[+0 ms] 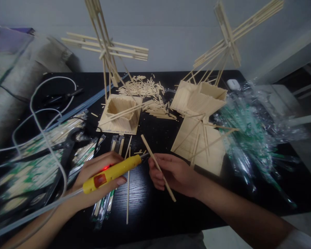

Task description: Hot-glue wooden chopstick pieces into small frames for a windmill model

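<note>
My left hand (101, 169) is closed around a yellow pen-shaped hot glue gun (114, 173) with a red glowing light. A long translucent glue stick (41, 214) runs out of its rear. Its metal tip points right, close to the wooden chopstick (159, 167) that my right hand (173, 173) pinches at a slant; I cannot tell whether they touch. Below the glue gun a thin stick (128, 193) lies on the black table (155, 214). Behind my hands stands a square stick-built box on a base (121, 112), with loose sticks across its top.
Two windmill-like stick frames (106, 48) (229, 43) rise at the back. Cut stick pieces (145, 88) are heaped between them. A flat stick panel (209, 148) lies right. Plastic wrappers (246, 128), wrapped chopsticks (36, 173), black-handled cutters (67, 148) and a white cable (33, 103) lie around.
</note>
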`<state>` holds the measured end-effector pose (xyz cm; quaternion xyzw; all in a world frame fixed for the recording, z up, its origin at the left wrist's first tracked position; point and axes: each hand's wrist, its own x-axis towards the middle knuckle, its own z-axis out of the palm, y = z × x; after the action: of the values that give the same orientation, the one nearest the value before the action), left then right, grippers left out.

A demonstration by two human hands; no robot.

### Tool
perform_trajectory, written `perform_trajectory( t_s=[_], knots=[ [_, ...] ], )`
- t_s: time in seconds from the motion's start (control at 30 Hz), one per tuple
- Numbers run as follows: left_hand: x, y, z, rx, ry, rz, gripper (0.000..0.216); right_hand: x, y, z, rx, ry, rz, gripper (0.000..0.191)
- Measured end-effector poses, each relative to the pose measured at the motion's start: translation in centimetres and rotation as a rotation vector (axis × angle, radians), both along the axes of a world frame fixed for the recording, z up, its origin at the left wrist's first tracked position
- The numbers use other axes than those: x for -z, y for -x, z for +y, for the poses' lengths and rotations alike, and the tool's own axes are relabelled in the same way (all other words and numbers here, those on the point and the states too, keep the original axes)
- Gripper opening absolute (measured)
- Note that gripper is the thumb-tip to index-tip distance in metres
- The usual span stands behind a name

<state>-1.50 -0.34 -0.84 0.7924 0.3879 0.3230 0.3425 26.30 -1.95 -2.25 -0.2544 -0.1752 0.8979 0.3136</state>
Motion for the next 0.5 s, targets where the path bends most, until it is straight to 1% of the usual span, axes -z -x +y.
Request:
perform_trajectory(
  t_s=[0.07, 0.13, 0.23, 0.33, 0.5],
  knots=[
    [-0.29, -0.03, 0.13, -0.058, -0.039, 0.005, 0.022, -0.07, 0.05, -0.19, 0.052, -0.089, -0.142, 0.039],
    [-0.49, 0.08, 0.26, -0.145, -0.057, 0.035, 0.026, -0.16, 0.11, -0.37, 0.078, -0.196, -0.276, 0.042],
    [-0.52, 0.31, 0.36, -0.248, -0.019, 0.055, 0.028, -0.23, 0.24, -0.58, 0.062, -0.298, -0.360, 0.043],
    [-0.37, 0.36, 0.37, -0.269, 0.027, 0.034, 0.030, -0.16, 0.39, -0.76, 0.041, -0.319, -0.378, 0.040],
    [0.02, 0.30, 0.21, -0.254, 0.056, 0.018, 0.027, -0.32, 0.51, -0.91, 0.034, -0.342, -0.437, 0.035]
  ],
)
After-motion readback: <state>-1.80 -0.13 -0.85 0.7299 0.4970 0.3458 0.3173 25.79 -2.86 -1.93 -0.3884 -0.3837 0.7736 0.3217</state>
